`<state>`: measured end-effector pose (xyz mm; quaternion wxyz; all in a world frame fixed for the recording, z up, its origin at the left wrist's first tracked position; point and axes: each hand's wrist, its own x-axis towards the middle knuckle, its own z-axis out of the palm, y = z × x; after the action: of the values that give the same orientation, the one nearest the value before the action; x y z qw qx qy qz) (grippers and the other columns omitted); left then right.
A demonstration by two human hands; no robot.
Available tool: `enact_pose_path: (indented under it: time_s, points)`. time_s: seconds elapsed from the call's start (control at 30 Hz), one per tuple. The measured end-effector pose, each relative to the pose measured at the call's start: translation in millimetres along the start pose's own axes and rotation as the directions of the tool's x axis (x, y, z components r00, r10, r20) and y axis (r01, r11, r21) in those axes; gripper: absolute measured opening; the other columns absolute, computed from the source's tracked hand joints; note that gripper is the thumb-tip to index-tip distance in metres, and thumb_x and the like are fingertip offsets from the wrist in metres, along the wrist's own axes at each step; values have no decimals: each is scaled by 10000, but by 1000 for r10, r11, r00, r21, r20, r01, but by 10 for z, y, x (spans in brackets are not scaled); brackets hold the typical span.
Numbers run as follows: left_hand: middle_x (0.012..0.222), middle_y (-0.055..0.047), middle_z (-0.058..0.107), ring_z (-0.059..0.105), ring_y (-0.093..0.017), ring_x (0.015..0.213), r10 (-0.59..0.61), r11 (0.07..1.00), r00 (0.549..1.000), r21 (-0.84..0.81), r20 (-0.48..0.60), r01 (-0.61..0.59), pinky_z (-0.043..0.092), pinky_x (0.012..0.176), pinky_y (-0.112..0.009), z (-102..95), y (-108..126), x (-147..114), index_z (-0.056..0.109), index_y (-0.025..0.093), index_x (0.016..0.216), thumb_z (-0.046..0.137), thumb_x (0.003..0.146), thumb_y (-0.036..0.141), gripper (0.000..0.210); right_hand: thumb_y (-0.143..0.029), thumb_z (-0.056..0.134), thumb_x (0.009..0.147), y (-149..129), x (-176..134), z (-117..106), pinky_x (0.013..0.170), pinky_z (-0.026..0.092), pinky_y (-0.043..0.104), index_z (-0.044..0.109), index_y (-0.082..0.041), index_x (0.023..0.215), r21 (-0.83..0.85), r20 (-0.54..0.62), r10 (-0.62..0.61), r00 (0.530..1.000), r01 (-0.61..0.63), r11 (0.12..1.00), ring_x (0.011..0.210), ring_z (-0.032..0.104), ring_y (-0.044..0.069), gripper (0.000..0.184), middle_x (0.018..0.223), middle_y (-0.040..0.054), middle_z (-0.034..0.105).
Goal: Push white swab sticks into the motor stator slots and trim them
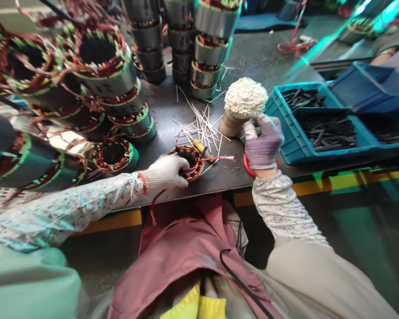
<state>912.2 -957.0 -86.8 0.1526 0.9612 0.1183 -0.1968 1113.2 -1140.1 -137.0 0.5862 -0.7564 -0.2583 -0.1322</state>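
My left hand (169, 172), in a white glove, grips the near-left rim of a small motor stator (197, 167) with copper-red windings, its thumb outside and its fingers reaching into the bore. Red lead wires (219, 158) stick out of the stator to the right. My right hand (263, 139), in a purple glove with taped fingertips, is closed at the right side of an upright bundle of white cords (246, 98). What its fingertips pinch is hidden. Red handles (245, 165) of a tool show under that hand. Loose white cords (202, 126) lie behind the stator.
Stacked stators (103, 75) crowd the left side, and taller stacks (213, 48) stand at the back. At right, a blue divided bin (286, 137) holds black pieces. A yellow-handled tool (198, 145) lies by the stator. Another person's arm (390, 44) shows far right.
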Motion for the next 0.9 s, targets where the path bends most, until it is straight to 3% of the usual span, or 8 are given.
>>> enact_pose_path:
  time_s: [0.1,0.27,0.5,0.57,0.63,0.73,0.8,0.9]
  points:
    - [994,-19,708,638,-241,944,19,999,998,40,-63,-16,492,769,-320,23,21,-45,721,243,977,711,690,353,308,-281,752,781,66,202,85,873,487,347,655,-208,1004,-194,-11,-112,994,107,975,1058,547,226,254,1106,96,621]
    - [1200,-87,669,501,-316,1238,202,959,960,239,-193,-153,391,1048,-470,194,65,-122,733,199,985,673,795,291,220,-452,657,865,217,336,181,892,454,400,702,-126,903,-432,41,-256,966,249,867,995,577,234,332,1018,142,647]
    - [1336,-112,585,530,-314,1216,204,960,963,227,-178,-161,412,1026,-464,208,-85,-248,629,188,1218,702,784,254,445,-486,582,910,88,468,120,876,461,461,725,-72,947,-476,37,-372,928,343,810,969,643,289,439,932,156,700]
    - [1404,-91,544,496,-298,1277,289,950,928,192,-235,-247,334,1101,-494,245,-225,-289,581,219,1286,687,793,230,504,-470,613,893,41,482,135,868,482,436,723,-75,935,-412,-13,-399,917,359,838,950,662,277,412,920,147,703]
    - [1369,-64,583,495,-280,1286,321,946,895,153,-308,-286,254,1141,-533,318,-340,-292,602,246,1252,653,834,250,421,-434,620,886,27,490,161,840,508,381,712,-109,878,-263,-190,-409,893,355,897,881,681,222,338,860,93,692]
    - [1246,-33,661,570,-230,1188,306,949,872,53,-382,-310,245,1149,-507,419,-371,-226,661,256,1128,621,874,280,258,-408,624,837,27,494,177,822,513,351,660,-183,745,21,-464,-245,851,287,958,819,695,170,246,753,-1,659]
    - [1165,-28,691,606,-210,1114,282,953,874,8,-396,-304,285,1132,-470,439,-295,-162,681,235,1046,629,868,269,188,-431,567,849,-9,468,170,772,519,334,633,-196,692,239,-410,-66,910,177,955,905,712,179,290,787,-11,677]
    - [1092,-39,703,620,-234,1066,249,967,897,37,-365,-254,334,1094,-465,396,-125,-91,693,206,995,663,832,254,173,-438,496,898,-166,375,175,656,521,254,649,-186,700,461,-73,93,993,-49,886,1035,699,188,355,951,3,718]
